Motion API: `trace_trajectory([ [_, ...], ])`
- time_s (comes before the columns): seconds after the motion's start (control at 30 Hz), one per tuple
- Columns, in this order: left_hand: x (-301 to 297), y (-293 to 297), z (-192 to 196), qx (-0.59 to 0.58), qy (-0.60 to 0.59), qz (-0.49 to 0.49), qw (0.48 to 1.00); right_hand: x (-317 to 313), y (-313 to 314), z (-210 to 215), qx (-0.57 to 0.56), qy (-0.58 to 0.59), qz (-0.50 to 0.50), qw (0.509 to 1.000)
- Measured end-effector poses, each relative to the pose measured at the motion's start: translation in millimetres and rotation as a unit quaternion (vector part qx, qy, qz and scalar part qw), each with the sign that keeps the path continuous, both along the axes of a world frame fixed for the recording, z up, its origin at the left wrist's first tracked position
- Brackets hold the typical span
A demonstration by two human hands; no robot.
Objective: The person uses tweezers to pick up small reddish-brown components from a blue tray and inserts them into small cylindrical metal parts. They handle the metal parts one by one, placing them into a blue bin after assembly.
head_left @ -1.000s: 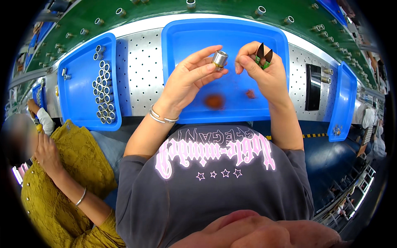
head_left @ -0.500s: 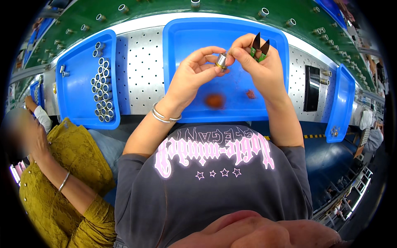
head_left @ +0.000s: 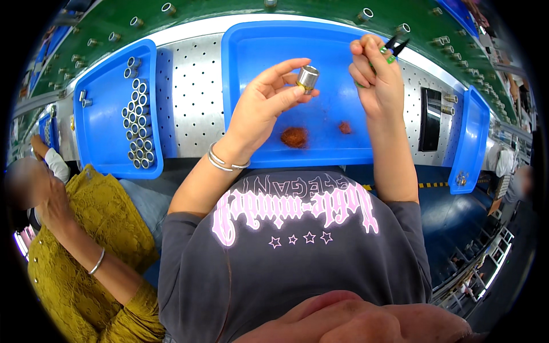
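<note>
Above the middle blue tray [head_left: 251, 51], a short metal cylinder [head_left: 307, 78] tilts near-upright, pinched in left hand [head_left: 266, 106] fingertips. Right hand [head_left: 377, 80] grips what look like green-handled pliers [head_left: 390, 50]. Rust-coloured clumps [head_left: 294, 137] lie in the tray; the left tray [head_left: 100, 114] holds rowed cylinders [head_left: 136, 128].

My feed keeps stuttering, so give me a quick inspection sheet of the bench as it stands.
Surface: perforated metal bench, bearing blue trays.
Job's things: small metal cylinder pinched in the left hand; black tweezers with green grip in the right hand, both above the middle blue tray.
Clutter: two reddish-brown clumps in that tray; rows of metal tubes in the left blue tray.
Fingers: both hands closed on their items.
Cables: nothing seen.
Surroundings: green belt with metal parts; a person in yellow at left.
</note>
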State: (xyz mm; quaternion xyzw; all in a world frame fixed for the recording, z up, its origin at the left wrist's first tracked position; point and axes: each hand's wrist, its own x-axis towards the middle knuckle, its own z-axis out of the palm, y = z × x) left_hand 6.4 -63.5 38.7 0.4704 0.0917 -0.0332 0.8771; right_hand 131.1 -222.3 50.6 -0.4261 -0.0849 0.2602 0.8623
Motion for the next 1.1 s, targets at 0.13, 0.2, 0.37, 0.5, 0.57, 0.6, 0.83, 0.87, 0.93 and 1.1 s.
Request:
trace_trajectory([
  [0.13,2.8,-1.0,1.4,-0.018,0.017,0.035,0.999,-11.7,-3.8,20.0,0.002,-0.116,0.007,0.993],
  [0.2,3.1,-1.3,0.4,0.003,0.013,0.032,0.999,-16.6,-4.9,29.9,-0.011,-0.163,0.017,0.986],
  [0.37,4.7,-4.8,-2.0,0.019,0.004,0.049,0.999,-23.4,-3.3,41.4,-0.005,-0.248,0.06,0.967],
  [0.5,3.8,-5.6,-4.9,0.038,-0.007,0.04,0.998,-24.5,2.7,48.1,0.005,-0.274,0.065,0.959],
  [0.57,3.2,-5.4,-6.1,0.052,-0.014,0.027,0.998,-24.5,5.0,52.3,-0.009,-0.26,0.054,0.964],
  [0.6,3.1,-5.4,-6.7,0.063,-0.018,0.02,0.998,-24.5,5.3,53.4,-0.019,-0.248,0.046,0.968],
  [0.83,3.6,-5.1,-2.6,-0.004,0.029,0.064,0.997,-17.6,1.2,37.7,-0.168,-0.279,0.056,0.944],
  [0.87,3.3,-4.5,-1.5,-0.008,0.029,0.068,0.997,-18.9,-0.4,32.6,-0.218,-0.283,0.073,0.931],
  [0.93,2.7,-3.4,-0.5,-0.014,0.033,0.073,0.997,-26.8,-1.9,22.9,-0.298,-0.312,0.074,0.899],
  [1.1,1.8,-2.7,-1.2,-0.027,0.023,0.096,0.995,-38.7,0.6,10.5,-0.411,-0.462,0.007,0.786],
])
